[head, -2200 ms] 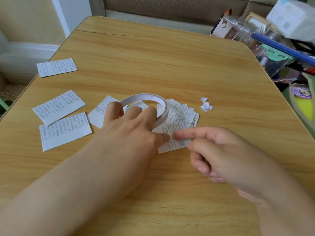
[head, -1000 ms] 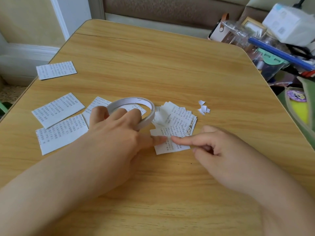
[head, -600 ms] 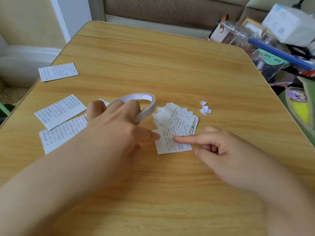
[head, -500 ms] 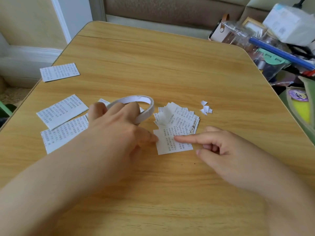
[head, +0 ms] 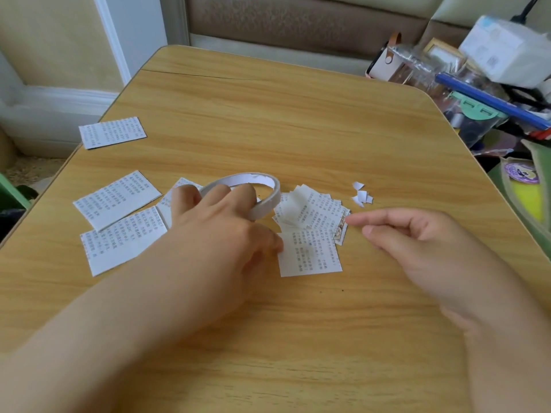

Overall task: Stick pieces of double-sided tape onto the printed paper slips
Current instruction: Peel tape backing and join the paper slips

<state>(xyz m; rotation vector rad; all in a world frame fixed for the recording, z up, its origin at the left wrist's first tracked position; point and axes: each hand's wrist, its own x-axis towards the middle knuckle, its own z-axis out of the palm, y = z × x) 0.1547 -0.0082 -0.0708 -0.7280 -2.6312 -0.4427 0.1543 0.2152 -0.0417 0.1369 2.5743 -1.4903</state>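
My left hand [head: 217,234] grips a white roll of double-sided tape [head: 265,201], fingers hooked through its ring, and its thumb touches the left edge of the nearest printed slip [head: 310,257]. That slip lies in front of a fanned stack of slips [head: 313,211]. My right hand [head: 423,242] hovers to the right of the stack, index finger pointing left near the stack's right corner, the other fingers loosely curled and holding nothing. Three more slips [head: 119,201] lie to the left on the wooden table [head: 283,123], and one slip [head: 112,132] sits at the far left edge.
Small torn white bits of backing paper [head: 361,195] lie right of the stack. Clutter of boxes, plastic containers and a blue bar [head: 489,96] crowds the space off the table's right edge. A sofa base runs behind the table.
My right index finger has lifted off the near slip and moved up and right to the stack's corner. My left hand has kept hold of the roll, shifting slightly left of the slip.
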